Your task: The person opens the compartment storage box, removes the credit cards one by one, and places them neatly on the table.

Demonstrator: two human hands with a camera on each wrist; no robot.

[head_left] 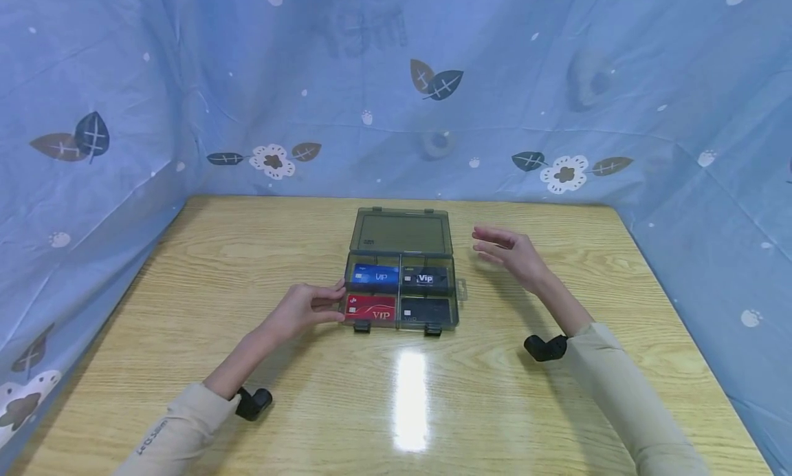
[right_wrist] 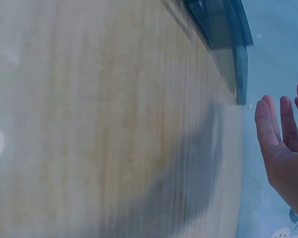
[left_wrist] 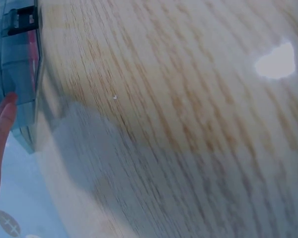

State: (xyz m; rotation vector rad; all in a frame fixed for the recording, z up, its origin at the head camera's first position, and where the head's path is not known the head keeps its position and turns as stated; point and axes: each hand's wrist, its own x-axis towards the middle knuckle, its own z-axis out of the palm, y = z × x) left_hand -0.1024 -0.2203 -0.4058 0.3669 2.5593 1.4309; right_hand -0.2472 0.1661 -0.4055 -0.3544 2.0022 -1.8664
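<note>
A translucent dark plastic box [head_left: 399, 311] stands on the table with its lid [head_left: 402, 232] swung back to the far side. Its compartments hold a blue VIP card [head_left: 375, 275], a red VIP card [head_left: 370, 307], a black card with white "Vip" lettering [head_left: 425, 279] and a plain dark card [head_left: 427, 311]. My left hand [head_left: 304, 306] rests its fingertips and thumb against the box's left wall. To the right of the lid, my right hand [head_left: 513, 256] hovers with fingers extended, apart from the box and holding nothing; the right wrist view shows the spread fingers [right_wrist: 290, 124].
The box sits toward the back of a wood-grain table [head_left: 297, 393]. Two dark latches [head_left: 433, 330] stick out at its front, and a clear loop [head_left: 461, 289] at its right side. A blue patterned cloth [head_left: 371, 104] encloses the back and sides.
</note>
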